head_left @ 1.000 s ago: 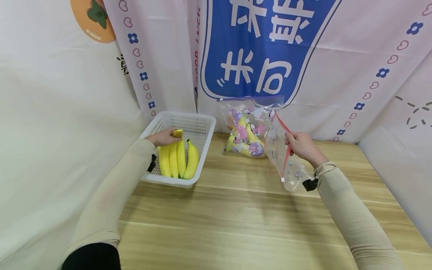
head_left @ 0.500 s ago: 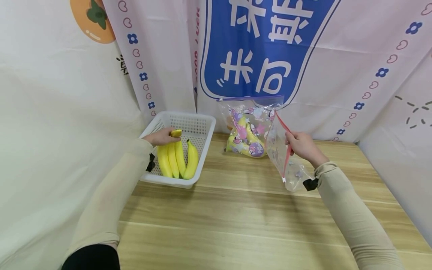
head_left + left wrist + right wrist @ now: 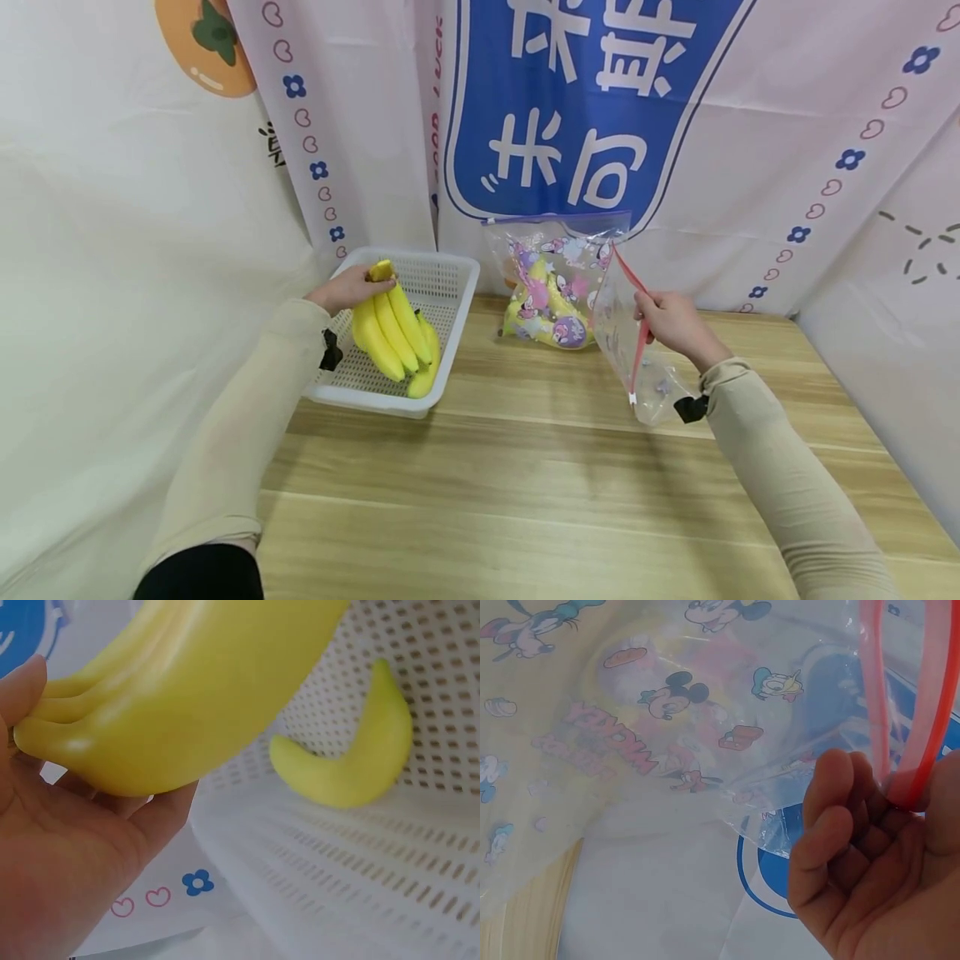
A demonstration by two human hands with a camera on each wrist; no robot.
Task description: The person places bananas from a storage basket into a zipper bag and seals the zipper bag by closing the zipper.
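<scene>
My left hand (image 3: 351,289) grips a bunch of bananas (image 3: 386,329) by its stem end, and the bunch hangs tilted over the white basket (image 3: 457,325). A single banana (image 3: 375,754) lies inside the basket, beneath the bunch. At the right, my right hand (image 3: 675,327) pinches the red zip edge of a clear zip bag (image 3: 615,321) printed with cartoon figures. The mouth of that bag is parted, as the two red strips (image 3: 924,712) in the right wrist view stand apart above the fingers.
Between basket and clear bag, a second zip bag with a purple top (image 3: 558,250) stands against the backdrop, with yellow fruit inside. The wooden table (image 3: 510,483) runs along the front. A printed cloth (image 3: 750,167) hangs behind.
My left hand has lifted the banana bunch up and slightly left, so its lower ends swing toward the right over the single banana. The right hand and its bag stay almost still.
</scene>
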